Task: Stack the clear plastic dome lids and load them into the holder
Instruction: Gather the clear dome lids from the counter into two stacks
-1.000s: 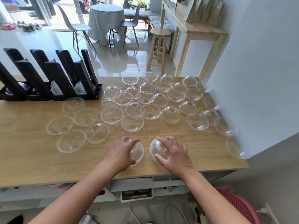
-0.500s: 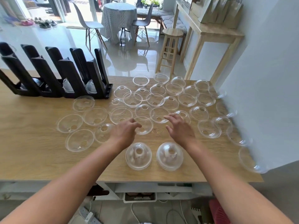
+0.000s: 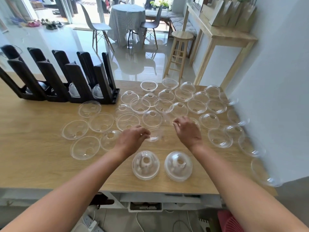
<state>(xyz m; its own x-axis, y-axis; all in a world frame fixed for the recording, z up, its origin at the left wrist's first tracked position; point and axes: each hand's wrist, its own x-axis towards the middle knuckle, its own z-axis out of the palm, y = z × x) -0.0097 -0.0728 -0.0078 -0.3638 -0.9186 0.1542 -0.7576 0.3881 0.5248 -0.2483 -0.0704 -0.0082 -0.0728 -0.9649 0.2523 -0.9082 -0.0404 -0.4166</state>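
Clear plastic dome lids (image 3: 197, 106) are being shown spread over the far half of a wooden table (image 3: 33, 156). Some are dome up and some rim up, and many are touching or overlapping. Near the front edge, one stack (image 3: 145, 164) of nested lids and a second stack (image 3: 178, 166) are being borne dome up. They are side by side, just apart, between the two forearms.

Just beyond the stacks, a single lid (image 3: 154, 137) is being pinched at its near rim by the left hand (image 3: 132, 141), whose fingers are being curled round the edge. The right hand (image 3: 189, 131) is being held beside it, fingers bent inward, over a partly hidden lid (image 3: 197, 122). Blurred clear plastic is being seen at its fingertips, and whether anything is being gripped there cannot be told.

At the back left of the table, a black holder (image 3: 48, 77) with slanted uprights is being stood. A few loaded lids (image 3: 97, 93) are being cradled low in its right-hand slots. Beyond the table, a wooden stool (image 3: 179, 52) is being reflected in a glossy floor.
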